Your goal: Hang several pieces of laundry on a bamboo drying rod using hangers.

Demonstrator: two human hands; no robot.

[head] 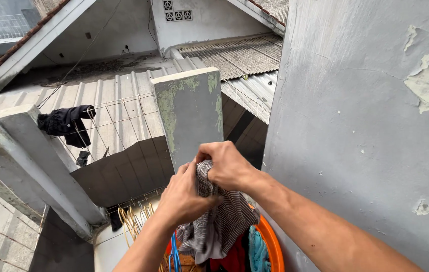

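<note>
Both my hands grip a grey-and-white striped garment (224, 221) in front of a concrete post (190, 111). My left hand (184, 194) clasps its bunched top from the left; my right hand (227, 165) closes over it from above. The cloth hangs down into an orange basin (273, 244) holding red and teal laundry.
Yellow and blue hangers (136, 221) lie left of the basin. A dark garment (66, 123) hangs on a wire fence over corrugated roofing (124, 95). A peeling grey wall (365, 126) fills the right side. A low concrete ledge (18, 151) runs on the left.
</note>
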